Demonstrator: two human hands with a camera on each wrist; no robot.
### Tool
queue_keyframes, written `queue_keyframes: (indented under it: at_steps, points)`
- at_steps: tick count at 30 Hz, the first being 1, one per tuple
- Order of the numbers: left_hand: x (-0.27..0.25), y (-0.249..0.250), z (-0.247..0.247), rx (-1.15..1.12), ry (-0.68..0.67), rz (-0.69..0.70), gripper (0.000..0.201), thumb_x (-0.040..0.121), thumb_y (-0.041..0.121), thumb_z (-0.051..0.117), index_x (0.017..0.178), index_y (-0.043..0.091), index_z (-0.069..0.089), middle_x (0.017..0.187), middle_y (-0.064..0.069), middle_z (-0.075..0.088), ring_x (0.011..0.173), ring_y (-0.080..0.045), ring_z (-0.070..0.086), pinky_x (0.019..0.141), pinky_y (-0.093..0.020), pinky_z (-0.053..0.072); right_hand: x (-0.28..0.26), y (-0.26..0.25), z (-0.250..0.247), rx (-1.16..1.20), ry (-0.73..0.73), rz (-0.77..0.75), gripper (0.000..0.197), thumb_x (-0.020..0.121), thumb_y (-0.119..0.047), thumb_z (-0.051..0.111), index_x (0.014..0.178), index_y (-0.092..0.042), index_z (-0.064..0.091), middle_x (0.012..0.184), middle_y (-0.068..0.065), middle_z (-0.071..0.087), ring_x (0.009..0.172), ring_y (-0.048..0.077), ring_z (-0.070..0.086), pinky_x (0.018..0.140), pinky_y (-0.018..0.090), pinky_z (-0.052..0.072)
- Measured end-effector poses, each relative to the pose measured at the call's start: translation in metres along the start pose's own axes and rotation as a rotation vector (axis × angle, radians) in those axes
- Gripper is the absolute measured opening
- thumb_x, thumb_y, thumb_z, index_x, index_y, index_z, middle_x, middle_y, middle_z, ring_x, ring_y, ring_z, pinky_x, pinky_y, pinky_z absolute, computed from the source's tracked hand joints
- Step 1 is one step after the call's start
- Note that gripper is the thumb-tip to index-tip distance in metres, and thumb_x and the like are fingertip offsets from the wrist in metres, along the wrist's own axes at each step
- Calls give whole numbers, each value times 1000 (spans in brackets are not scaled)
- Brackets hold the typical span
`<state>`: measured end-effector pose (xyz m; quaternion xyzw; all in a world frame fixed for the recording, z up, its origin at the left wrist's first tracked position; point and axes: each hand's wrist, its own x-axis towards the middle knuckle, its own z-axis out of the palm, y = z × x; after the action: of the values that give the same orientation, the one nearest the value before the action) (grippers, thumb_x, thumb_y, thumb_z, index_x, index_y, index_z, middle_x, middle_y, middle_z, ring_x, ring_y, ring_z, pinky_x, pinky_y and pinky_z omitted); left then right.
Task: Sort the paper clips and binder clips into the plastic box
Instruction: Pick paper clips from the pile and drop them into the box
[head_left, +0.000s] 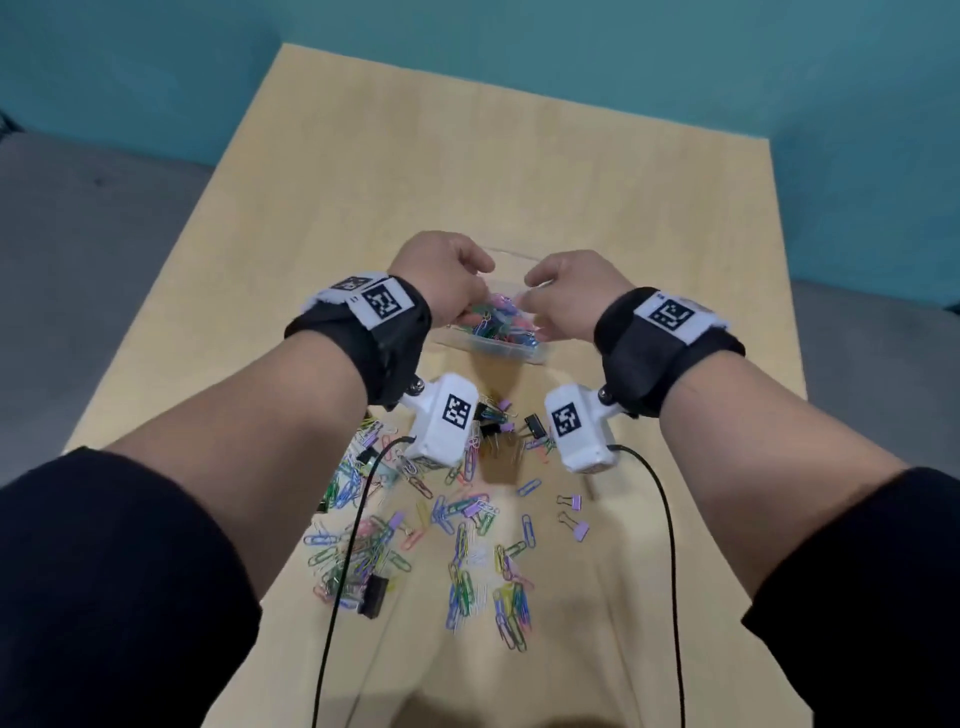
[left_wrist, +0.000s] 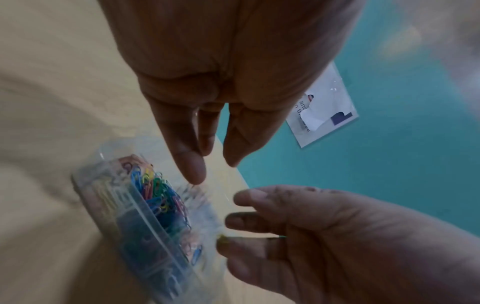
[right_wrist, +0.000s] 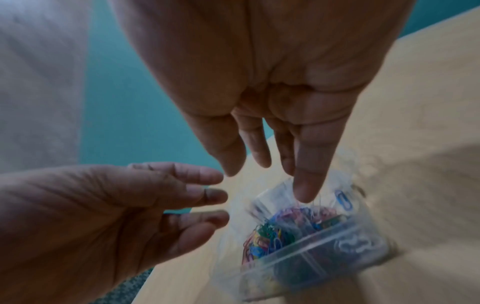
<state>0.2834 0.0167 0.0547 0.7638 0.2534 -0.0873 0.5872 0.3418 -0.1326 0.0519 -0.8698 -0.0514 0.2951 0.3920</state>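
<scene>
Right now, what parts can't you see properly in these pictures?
- Head view: both hands cover most of the plastic box.
- Head view: wrist cameras hide some binder clips.
- Wrist views: box compartments blurred; contents unclear.
- Fingertips: any held clip too blurred.

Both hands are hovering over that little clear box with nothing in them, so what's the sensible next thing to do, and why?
Probably bring one hand back to the loose clips near the body and pick some up. The left hand and right hand hang over the plastic box with fingers relaxed, apparently empty, while many paper clips and a few binder clips lie unsorted on the table.
</scene>
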Motion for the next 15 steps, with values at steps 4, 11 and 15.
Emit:
queue_keyframes:
  at_steps: [4, 11, 15]
  points:
    - [-16, -13, -17, -48, 76, 20, 28, 81, -12, 55, 98, 7, 66, 96, -9, 57, 80, -23, 61, 66, -32, 60, -17, 18, -13, -139, 122, -92, 40, 84, -23, 60, 121, -8, 60, 117, 11, 63, 103, 30, 62, 91, 47, 50]
    - [-112, -88, -19, 365, 73, 108, 30, 84, 5, 54, 108, 19, 67, 100, 0, 66, 81, -18, 64, 68, -20, 45, -129, 88, 35, -542, -71, -303, 37, 92, -19, 48, 128, -14, 55, 125, 8, 58, 110, 28, 55, 93, 34, 44]
    - [-179, -139, 8, 606, -124, 272, 38, 80, 15, 44, 110, 14, 68, 111, 0, 64, 102, -19, 61, 91, -27, 44, -177, 121, 81, -794, -243, -504, 39, 79, -8, 39, 115, -8, 55, 120, 8, 56, 113, 33, 50, 92, 43, 47]
